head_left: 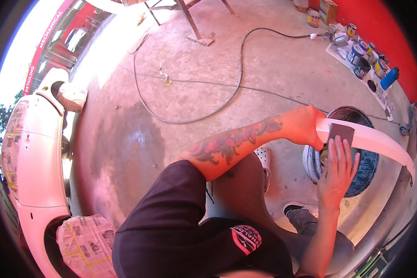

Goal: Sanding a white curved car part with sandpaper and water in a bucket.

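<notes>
My left hand (309, 126) is closed around the near end of a long, curved white trim piece (380, 142), like a car body strip. Its other end bends down toward the right edge of the view. Under the stretched fingers of my right hand (339, 163), a dark grey sheet of sandpaper (342, 133) lies pressed against the strip's upper face, just right of my left hand. Below both hands stands a round bucket (367, 172) with dark water in it. The strip crosses over the bucket's opening.
A pink-lit white car (41, 157) stands at the left, its wheel covered with newspaper (85, 245). A dark hose (242, 69) loops over the concrete floor. Paint cans (355, 53) and a blue bottle (390, 78) line the red wall. A metal stand (188, 19) is at the top.
</notes>
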### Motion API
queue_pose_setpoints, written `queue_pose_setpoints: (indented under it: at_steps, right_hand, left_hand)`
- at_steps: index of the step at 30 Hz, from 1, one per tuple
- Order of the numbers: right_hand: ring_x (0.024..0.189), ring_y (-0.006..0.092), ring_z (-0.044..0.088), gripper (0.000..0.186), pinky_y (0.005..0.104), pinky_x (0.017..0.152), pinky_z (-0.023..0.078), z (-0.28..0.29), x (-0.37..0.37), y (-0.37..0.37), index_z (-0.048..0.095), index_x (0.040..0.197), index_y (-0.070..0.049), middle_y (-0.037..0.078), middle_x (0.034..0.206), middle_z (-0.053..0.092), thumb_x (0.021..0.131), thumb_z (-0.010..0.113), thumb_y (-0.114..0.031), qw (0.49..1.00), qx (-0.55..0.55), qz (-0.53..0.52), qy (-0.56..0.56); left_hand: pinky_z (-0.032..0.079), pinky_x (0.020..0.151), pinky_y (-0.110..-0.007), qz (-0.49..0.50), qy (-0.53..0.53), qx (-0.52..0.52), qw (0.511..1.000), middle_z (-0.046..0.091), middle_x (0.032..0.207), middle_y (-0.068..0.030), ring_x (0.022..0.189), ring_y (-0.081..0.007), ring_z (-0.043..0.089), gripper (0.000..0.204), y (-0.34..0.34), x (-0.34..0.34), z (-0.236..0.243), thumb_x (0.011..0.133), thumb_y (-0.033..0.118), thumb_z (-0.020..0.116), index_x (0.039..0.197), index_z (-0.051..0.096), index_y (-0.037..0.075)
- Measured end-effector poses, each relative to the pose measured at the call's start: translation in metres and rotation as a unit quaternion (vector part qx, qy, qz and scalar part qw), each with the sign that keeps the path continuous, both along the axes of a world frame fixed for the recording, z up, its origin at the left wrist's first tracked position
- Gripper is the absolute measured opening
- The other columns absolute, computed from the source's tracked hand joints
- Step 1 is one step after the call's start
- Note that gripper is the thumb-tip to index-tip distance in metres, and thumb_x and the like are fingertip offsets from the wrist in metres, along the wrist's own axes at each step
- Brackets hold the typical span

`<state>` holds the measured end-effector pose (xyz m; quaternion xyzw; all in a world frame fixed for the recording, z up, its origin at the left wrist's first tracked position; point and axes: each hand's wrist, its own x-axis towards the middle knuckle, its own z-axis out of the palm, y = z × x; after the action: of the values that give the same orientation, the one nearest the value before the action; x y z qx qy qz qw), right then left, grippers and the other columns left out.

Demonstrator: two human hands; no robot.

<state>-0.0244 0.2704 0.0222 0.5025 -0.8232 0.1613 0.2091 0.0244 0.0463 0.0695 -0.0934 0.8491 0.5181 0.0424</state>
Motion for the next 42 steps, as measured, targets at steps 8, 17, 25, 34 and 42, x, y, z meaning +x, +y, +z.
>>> queue_pose_setpoints:
  at_steps: [8,17,25,34,42]
  right_hand:
    - [0.142,0.0252,0.049,0.046,0.051,0.121,0.029,-0.013,-0.07,0.057,0.055,0.147,-0.013,0.005,0.151,0.055,0.1,0.054,-0.011,0.983,-0.044,-0.178,0.002]
    - [0.142,0.0258,0.049,0.052,0.0518,0.121,0.028,-0.01,-0.048,0.032,0.056,0.147,-0.015,0.004,0.151,0.055,0.095,0.063,-0.014,0.998,-0.027,-0.048,0.026]
    - [0.143,0.0221,0.048,0.058,0.0507,0.12,0.029,-0.003,-0.009,-0.001,0.051,0.151,-0.018,0.001,0.153,0.053,0.094,0.061,-0.012,0.994,-0.001,-0.108,0.025]
    - [0.144,0.0224,0.046,0.053,0.0531,0.122,0.023,-0.022,-0.1,0.061,0.049,0.153,-0.019,0.0,0.155,0.051,0.101,0.054,-0.01,0.972,-0.068,-0.224,-0.007]
    - [0.145,0.0223,0.045,0.054,0.0561,0.122,0.023,-0.002,-0.003,-0.009,0.05,0.152,-0.019,0.0,0.155,0.051,0.099,0.061,-0.017,1.0,0.004,-0.014,0.026]
  left_hand:
    - [0.056,0.073,-0.037,-0.01,-0.002,0.002,1.0,0.074,0.085,-0.0171,0.079,-0.0255,0.071,0.041,0.007,-0.01,0.005,0.064,0.019,0.081,0.097,0.071,-0.002]
    - [0.056,0.074,-0.037,-0.003,0.004,0.006,1.0,0.074,0.086,-0.0169,0.079,-0.0251,0.071,0.041,0.002,-0.004,0.003,0.064,0.019,0.081,0.098,0.071,-0.002]
    - [0.056,0.074,-0.037,-0.012,-0.01,-0.002,1.0,0.074,0.085,-0.0174,0.079,-0.0254,0.071,0.042,0.003,-0.007,-0.002,0.065,0.019,0.081,0.099,0.071,-0.002]
    - [0.055,0.073,-0.037,-0.011,0.006,0.008,1.0,0.073,0.083,-0.0173,0.077,-0.0252,0.07,0.039,0.004,-0.011,0.001,0.064,0.019,0.081,0.096,0.07,-0.002]
    - [0.056,0.074,-0.037,-0.018,-0.011,-0.027,0.999,0.073,0.087,-0.0185,0.08,-0.0265,0.071,0.042,-0.001,-0.006,0.004,0.064,0.02,0.081,0.098,0.071,-0.003]
